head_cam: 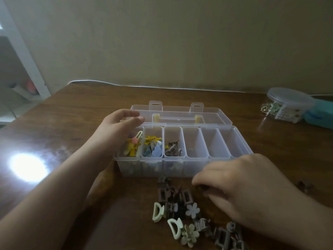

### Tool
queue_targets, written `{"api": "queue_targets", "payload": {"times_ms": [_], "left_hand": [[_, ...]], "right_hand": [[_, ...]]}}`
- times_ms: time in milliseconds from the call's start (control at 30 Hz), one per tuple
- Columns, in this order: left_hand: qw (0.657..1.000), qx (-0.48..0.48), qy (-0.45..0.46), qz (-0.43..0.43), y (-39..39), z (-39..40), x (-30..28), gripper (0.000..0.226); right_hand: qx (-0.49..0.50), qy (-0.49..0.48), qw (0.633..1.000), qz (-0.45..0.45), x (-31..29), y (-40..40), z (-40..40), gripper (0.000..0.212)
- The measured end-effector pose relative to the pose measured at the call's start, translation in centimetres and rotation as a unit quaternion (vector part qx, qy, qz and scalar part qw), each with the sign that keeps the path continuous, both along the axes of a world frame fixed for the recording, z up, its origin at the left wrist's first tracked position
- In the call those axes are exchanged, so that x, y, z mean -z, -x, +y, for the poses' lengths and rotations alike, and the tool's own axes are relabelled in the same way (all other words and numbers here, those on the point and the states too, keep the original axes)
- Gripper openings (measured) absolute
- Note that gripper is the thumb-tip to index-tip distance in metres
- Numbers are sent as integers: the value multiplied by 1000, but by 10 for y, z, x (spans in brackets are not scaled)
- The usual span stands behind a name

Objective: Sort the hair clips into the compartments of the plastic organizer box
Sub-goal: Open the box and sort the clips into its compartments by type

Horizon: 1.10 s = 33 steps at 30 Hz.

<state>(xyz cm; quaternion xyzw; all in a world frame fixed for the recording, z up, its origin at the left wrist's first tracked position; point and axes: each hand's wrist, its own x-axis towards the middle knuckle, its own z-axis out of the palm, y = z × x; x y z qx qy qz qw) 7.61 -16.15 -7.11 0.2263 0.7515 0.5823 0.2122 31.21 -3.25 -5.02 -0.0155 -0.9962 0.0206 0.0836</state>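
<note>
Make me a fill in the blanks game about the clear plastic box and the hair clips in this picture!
1. The lid of the clear plastic organizer box is ____.
2. The yellow hair clips lie in the compartment furthest to the ____.
3. The loose pile of brown and green claw clips lies on the brown wooden ____.
4. The right hand reaches down to the pile, while the left hand hovers over the ____.

Missing words: open; left; table; box

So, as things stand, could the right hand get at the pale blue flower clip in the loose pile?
Probably yes. The right hand hovers low over the pile's right side, and the pale blue flower clip lies uncovered just beside its fingers. Nothing sits on top of it; the organizer box stands behind, out of the way.
</note>
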Motion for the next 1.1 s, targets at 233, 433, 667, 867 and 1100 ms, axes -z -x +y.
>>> {"api": "queue_targets", "payload": {"times_ms": [233,433,667,867,1100], "left_hand": [[1000,12,1,2,0,1,1,26],[1000,7,-9,-4,0,0,1,28],[1000,10,-6,3,1,1,1,29],[1000,13,0,7,1,1,1,28],[1000,20,-4,4,2,0,3,27]], "right_hand": [[59,168,963,200,-13,7,-1,15],[72,169,963,196,-23,0,5,17],[121,31,985,-119,-43,-32,27,28],[76,-30,973,-214,-36,-15,7,43],[29,94,983,153,-36,-16,8,25]]}}
